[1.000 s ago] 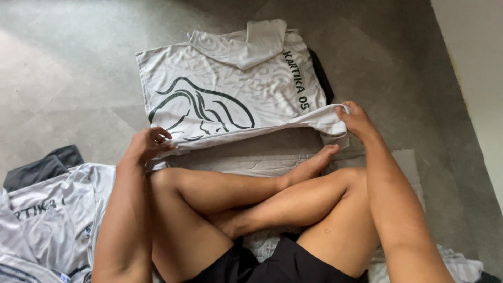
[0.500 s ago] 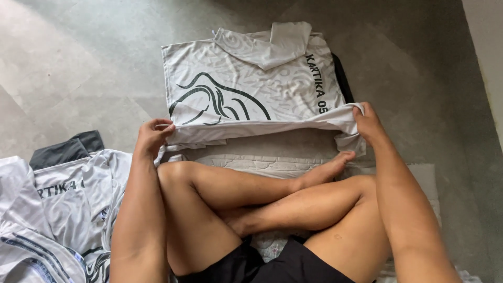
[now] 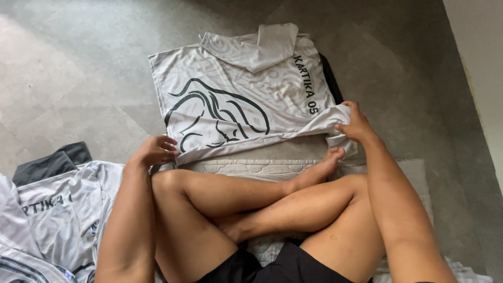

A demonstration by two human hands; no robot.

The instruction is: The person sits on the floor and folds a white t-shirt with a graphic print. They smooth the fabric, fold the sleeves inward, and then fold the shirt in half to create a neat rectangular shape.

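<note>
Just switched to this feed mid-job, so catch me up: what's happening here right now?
A person sits cross-legged on a grey floor with a white jersey bearing a black line drawing spread flat in front. The left hand grips its near left corner and the right hand pinches the near right corner, both along the hem. A pile of similar white jerseys lies at the person's left, with a dark garment beside it.

No packages, labels, signs or screens are in view. The only markings are dark printed letters and a curved line drawing on the white shirts.
</note>
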